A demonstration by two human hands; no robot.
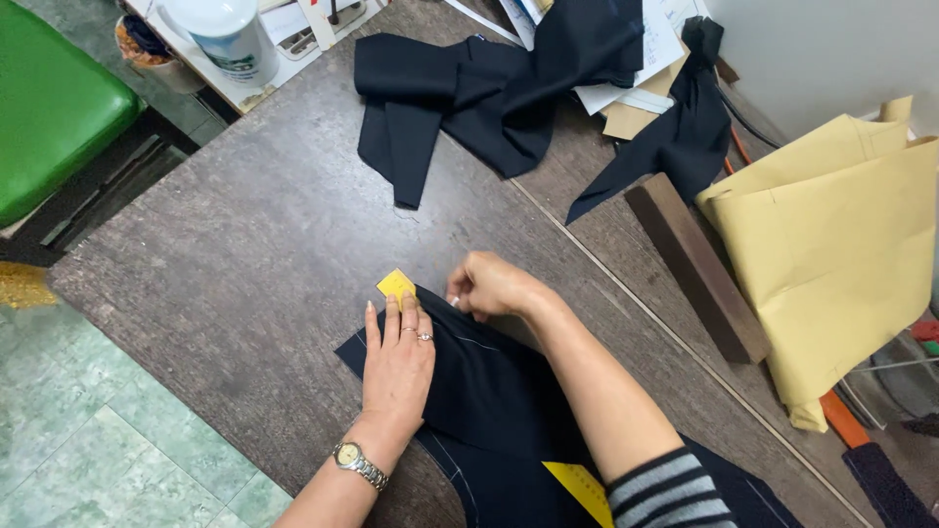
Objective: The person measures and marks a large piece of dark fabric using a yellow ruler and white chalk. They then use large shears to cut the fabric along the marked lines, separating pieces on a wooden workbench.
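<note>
While the dark cloth (489, 391) is pressed flat by the open left hand (399, 364), chalk (456, 301) is pinched in the closed right hand (492, 286).

One cam only, worn on my head. It looked steeply down & fwd at the tabletop (245, 264), close above my hands, wall at far right, floor at left edge.

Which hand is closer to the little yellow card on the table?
Left. The left hand lies flat on the dark cloth, fingertips touching the yellow card. The right hand sits just beside it, apart.
</note>
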